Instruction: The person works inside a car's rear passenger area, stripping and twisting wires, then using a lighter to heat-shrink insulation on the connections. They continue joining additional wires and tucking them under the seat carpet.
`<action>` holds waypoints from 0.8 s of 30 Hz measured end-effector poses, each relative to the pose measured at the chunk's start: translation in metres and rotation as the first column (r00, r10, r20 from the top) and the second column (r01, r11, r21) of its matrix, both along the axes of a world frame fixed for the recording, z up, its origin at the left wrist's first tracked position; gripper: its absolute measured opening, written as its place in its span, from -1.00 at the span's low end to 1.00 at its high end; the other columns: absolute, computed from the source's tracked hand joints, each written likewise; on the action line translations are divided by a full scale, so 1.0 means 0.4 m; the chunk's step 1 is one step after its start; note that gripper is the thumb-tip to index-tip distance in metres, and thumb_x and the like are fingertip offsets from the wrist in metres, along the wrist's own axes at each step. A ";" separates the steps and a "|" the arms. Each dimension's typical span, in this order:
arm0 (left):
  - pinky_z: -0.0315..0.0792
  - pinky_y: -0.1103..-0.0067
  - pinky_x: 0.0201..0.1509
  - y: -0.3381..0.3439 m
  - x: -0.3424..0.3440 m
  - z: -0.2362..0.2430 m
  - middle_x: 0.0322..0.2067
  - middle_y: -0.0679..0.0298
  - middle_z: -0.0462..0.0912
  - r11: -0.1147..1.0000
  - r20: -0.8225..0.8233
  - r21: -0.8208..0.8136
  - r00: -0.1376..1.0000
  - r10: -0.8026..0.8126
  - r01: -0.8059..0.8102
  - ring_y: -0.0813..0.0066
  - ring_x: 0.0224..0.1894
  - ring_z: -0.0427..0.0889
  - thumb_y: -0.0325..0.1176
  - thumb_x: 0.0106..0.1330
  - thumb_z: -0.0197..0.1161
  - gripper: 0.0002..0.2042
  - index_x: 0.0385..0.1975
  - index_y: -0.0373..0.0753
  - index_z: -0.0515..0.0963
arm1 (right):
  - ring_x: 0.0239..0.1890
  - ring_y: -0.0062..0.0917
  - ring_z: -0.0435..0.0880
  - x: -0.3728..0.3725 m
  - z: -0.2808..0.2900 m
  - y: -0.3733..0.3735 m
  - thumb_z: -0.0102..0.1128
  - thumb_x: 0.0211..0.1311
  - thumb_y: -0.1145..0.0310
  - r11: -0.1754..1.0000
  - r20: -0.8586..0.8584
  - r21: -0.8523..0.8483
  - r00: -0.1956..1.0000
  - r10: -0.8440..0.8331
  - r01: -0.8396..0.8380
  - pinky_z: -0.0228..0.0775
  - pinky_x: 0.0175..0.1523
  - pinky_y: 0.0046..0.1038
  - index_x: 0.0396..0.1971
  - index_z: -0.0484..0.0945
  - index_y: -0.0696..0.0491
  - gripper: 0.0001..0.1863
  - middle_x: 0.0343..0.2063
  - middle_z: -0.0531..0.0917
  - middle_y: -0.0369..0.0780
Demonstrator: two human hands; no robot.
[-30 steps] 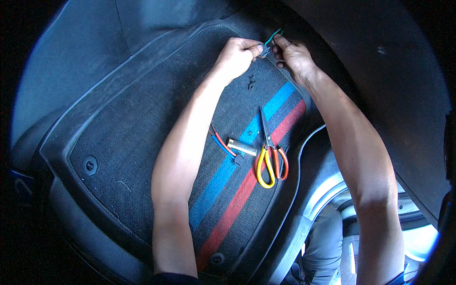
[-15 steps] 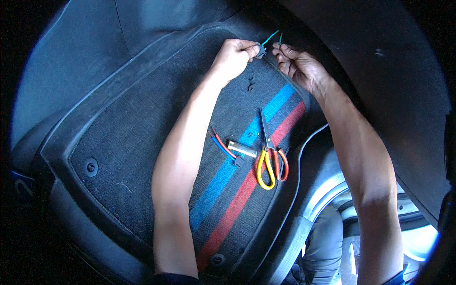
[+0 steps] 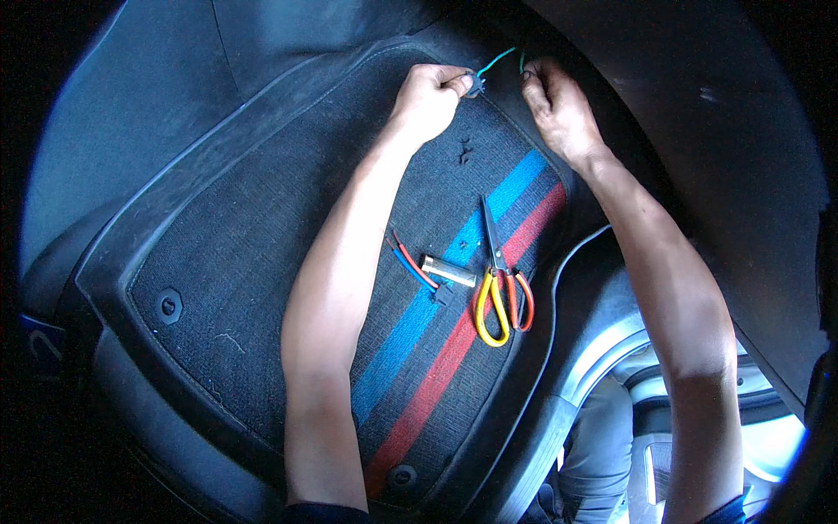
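At the far end of the floor mat, my left hand [image 3: 429,106] is closed, thumb and fingers pinching a small dark piece [image 3: 475,85], perhaps a connector; its kind is not clear. A thin green wire [image 3: 496,62] rises from it toward the right. My right hand [image 3: 563,109], also closed, pinches a second green wire end [image 3: 522,61] between thumb and forefinger. The two hands are a short gap apart. Below them lie scissors [image 3: 497,279] with one yellow and one red handle. Beside these are a shiny cylinder [image 3: 449,272] and a black connector [image 3: 443,295] with red and blue wires.
The dark carpet mat [image 3: 253,262] has a blue and a red stripe and a raised rim. Black scraps [image 3: 464,151] lie on it. Dark panels close in at left and right. A door sill [image 3: 589,362] curves along the lower right, with a trousered leg [image 3: 598,445] beyond it.
My right hand has moved slightly up and right, turning so its back shows, and its fingers have closed in on the green wire. My left hand has shifted slightly up, still holding the dark piece.
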State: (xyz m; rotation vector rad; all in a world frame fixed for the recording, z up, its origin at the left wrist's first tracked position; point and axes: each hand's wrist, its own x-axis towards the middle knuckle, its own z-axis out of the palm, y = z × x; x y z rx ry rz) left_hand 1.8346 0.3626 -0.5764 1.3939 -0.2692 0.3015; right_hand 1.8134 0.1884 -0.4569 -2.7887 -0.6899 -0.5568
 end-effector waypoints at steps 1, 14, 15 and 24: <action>0.53 0.46 0.04 0.000 0.000 0.000 -0.16 0.12 0.74 1.000 0.012 -0.009 1.000 0.007 -0.007 0.42 -0.11 0.70 -0.31 0.41 0.21 -0.72 0.02 -0.30 0.62 | -0.28 -0.54 0.47 -0.002 0.009 -0.003 0.03 0.44 0.14 0.999 -0.046 -0.040 0.999 -0.005 0.003 0.37 -0.05 -0.44 -0.09 0.48 0.14 -0.66 -0.36 0.53 -0.22; 0.55 0.51 -0.03 0.008 0.015 -0.018 -0.26 0.14 0.75 0.991 0.132 0.060 0.985 0.111 -0.119 0.43 -0.20 0.71 -0.31 0.41 0.22 -0.73 -0.03 -0.33 0.64 | -0.38 -0.53 0.50 -0.172 0.004 0.051 0.09 0.15 0.46 0.848 -0.343 -0.133 0.827 0.446 -0.513 0.38 -0.22 -0.44 -0.31 0.46 0.12 -0.89 -0.47 0.48 -0.24; 0.55 0.52 -0.05 0.006 0.015 -0.023 -0.28 0.15 0.75 0.986 0.125 0.099 0.985 0.123 -0.135 0.44 -0.22 0.70 -0.32 0.41 0.22 -0.73 -0.04 -0.33 0.65 | -0.41 -0.45 0.52 -0.219 -0.045 0.067 0.10 0.11 0.47 0.689 -0.356 -0.182 0.700 0.619 -0.702 0.40 -0.25 -0.38 -0.35 0.44 0.14 -0.89 -0.49 0.49 -0.20; 0.53 0.47 0.02 0.003 -0.003 -0.013 -0.20 0.13 0.75 0.999 0.029 0.032 0.999 0.032 -0.033 0.44 -0.15 0.70 -0.27 0.40 0.23 -0.71 0.00 -0.31 0.63 | -0.40 0.00 0.68 -0.395 -0.030 0.016 0.00 0.35 0.24 0.910 -0.616 -0.330 0.787 -0.006 -0.252 0.47 -0.26 0.00 -0.26 0.47 0.09 -0.79 -0.55 0.62 0.03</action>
